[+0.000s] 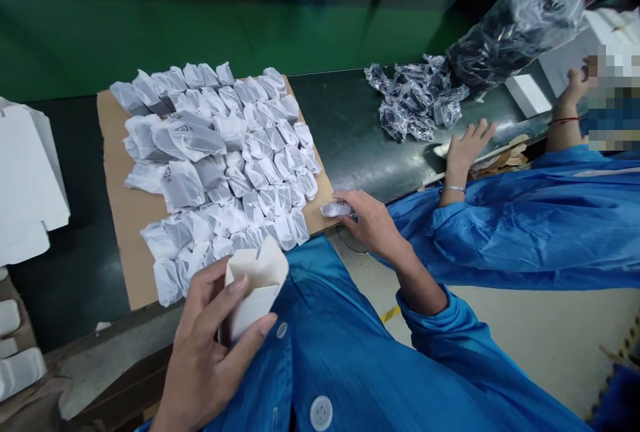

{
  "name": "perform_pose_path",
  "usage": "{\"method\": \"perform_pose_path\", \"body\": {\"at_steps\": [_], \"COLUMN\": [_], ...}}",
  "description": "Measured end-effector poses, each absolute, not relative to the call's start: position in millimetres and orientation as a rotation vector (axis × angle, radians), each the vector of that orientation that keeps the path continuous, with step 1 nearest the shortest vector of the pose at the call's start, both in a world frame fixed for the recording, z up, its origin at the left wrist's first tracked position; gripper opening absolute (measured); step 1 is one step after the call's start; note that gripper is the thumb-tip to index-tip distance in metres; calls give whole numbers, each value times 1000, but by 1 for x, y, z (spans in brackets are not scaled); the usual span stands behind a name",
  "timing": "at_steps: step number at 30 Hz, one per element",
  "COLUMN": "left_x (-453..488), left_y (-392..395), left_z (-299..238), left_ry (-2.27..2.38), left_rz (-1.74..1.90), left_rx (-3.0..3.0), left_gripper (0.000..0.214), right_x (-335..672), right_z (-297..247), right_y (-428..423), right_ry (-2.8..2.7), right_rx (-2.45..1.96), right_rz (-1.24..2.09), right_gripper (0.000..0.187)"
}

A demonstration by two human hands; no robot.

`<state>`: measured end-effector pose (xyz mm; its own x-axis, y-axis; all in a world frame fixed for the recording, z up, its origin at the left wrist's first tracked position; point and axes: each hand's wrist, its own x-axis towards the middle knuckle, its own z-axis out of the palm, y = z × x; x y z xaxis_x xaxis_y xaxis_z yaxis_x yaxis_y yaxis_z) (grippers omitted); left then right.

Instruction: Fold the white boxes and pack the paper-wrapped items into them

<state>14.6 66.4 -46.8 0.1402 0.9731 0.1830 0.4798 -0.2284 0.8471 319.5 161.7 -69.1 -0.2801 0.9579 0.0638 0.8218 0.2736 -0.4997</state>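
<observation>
My left hand [210,339] is wrapped round a small white carton [253,309] whose top flaps stand open toward me; it looks hollow inside. Over the right edge of a brown cardboard sheet [116,219], my right hand [373,222] pinches a small item in a clear bag [335,209] with a printed mark. The fingers hide part of it. Many small packets in thin white wrapping [270,172] lie in rows on the cardboard. A few larger wrapped packets [193,135] rest on top at the left.
Flat white cartons [30,179] lie at the left, with white boxes [20,372] below. To the right, clear-bagged dark items [420,99] form a heap near a large plastic bag [525,19]. A co-worker's hands [465,152] and blue sleeves are close on my right.
</observation>
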Motion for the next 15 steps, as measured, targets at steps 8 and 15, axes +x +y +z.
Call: {"method": "perform_pose_path", "body": {"at_steps": [8,15], "left_x": [17,20], "left_y": [74,69], "left_z": [-33,-30], "left_ry": [1241,1250], "left_rz": [1193,1230], "left_rx": [1855,1943], "left_gripper": [64,53], "right_x": [322,319], "right_z": [-87,-81], "right_y": [153,149], "right_ry": [-2209,-1893], "right_rx": [-1589,-1762], "right_rz": [473,394], "right_gripper": [28,26]}}
